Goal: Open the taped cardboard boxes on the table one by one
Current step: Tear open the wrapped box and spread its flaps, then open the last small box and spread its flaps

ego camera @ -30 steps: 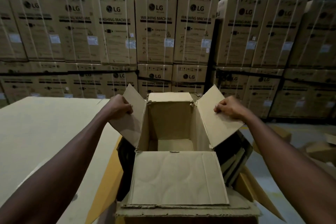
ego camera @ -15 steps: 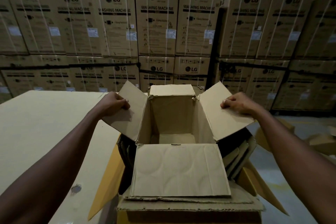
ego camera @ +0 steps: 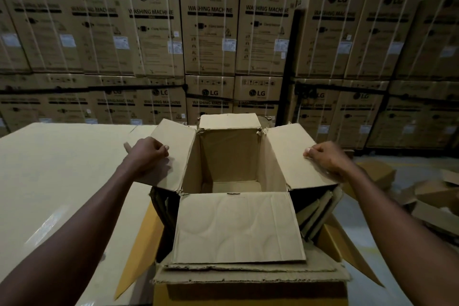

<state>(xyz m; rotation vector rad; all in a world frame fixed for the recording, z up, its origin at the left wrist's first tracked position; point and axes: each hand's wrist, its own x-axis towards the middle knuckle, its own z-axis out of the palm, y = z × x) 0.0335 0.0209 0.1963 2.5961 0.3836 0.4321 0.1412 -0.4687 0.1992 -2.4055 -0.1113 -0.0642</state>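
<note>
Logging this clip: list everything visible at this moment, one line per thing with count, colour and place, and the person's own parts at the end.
open cardboard box: one, brown, centre, all four flaps folded out, nothing visible inside
larger box underneath: one, brown with yellowish flaps, bottom centre, holding the open box
flat cardboard pieces: several, brown, wedged upright right of the open box
table: one, pale beige, left half
washing machine cartons: many, brown with white straps, stacked along the back wall
loose cardboard: a few pieces, brown, on the floor at right
left hand: one, fingers curled over the left flap's outer edge
right hand: one, fingers curled over the right flap's outer edge
</note>
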